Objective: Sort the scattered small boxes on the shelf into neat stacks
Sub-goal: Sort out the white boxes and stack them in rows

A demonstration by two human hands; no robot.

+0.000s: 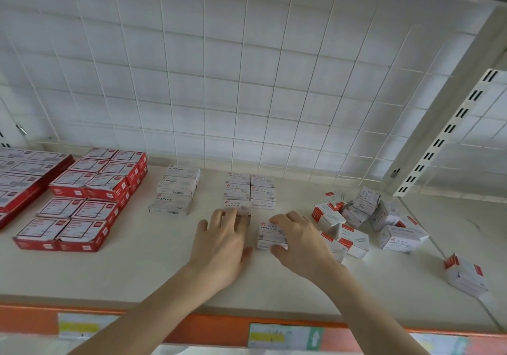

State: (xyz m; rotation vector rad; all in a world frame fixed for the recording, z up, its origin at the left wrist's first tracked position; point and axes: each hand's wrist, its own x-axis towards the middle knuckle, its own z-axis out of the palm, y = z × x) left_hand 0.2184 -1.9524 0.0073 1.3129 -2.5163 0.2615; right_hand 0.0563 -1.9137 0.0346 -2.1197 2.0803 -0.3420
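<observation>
Where the right hand (301,242) comes down on the shelf (131,269), it grips one white paper clip box (270,235): fingers curled over the far edge, thumb hooked on the near edge. The box lies flat, label up, about mid-shelf. It sits just near of the tidy block (262,190) of like boxes, with a small gap between.

The left hand (222,245) is flat, with fingers straight and a little spread. Its tips rest on the near-left box of the tidy block and grasp nothing. That box is mostly hidden under the fingers. The two hands lie side by side, thumbs close but apart.

The tidy block has two columns running near to far, edges in line. How many layers deep, cannot tell.

Right of the held box is a loose heap (365,217) of white boxes with red ends, tilted, some on their sides. The right wrist covers the heap's near-left part. One stray box (466,275) lies further right toward the near edge, askew and well apart from the heap.

To the left is a column of three staple boxes (175,190). Beyond it are red boxes (90,198) stacked in rows, then flat red packs (24,176) at the left border.

Behind everything stands a white wire grid (247,80), with a slotted post (450,132) at far right. An orange strip (205,324) with blurred tags runs along the shelf's near edge.
</observation>
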